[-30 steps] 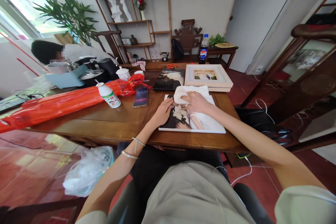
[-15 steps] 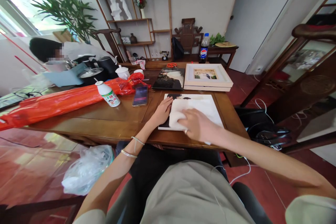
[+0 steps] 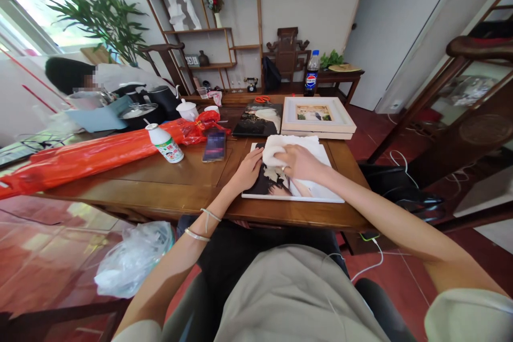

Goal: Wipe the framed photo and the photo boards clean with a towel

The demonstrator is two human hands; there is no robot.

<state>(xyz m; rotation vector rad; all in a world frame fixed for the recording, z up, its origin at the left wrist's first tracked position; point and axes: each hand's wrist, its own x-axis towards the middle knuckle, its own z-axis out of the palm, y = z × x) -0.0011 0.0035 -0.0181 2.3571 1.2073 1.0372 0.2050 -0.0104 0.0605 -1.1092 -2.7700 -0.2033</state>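
**Free Passages and Obstructions Around the Photo Panel**

Your left hand (image 3: pixel 249 167) rests on the left edge of the photo panel (image 3: pixel 266 186), and your right hand (image 3: pixel 300 163), gripping the white cloth (image 3: pixel 274 154), obstructs the panel's upper middle. Between your left hand and the phone (image 3: pixel 214 146) lies a passable strip of tabletop (image 3: pixel 222 172); another flanks the panel's right side. Beyond the panel, the dark photo book (image 3: pixel 256 119) and thicker framed picture (image 3: pixel 315 113) bar your forward path. Leftward, the white bottle (image 3: pixel 165 143) stands before the long red bundle (image 3: pixel 100 152), a low barrier.
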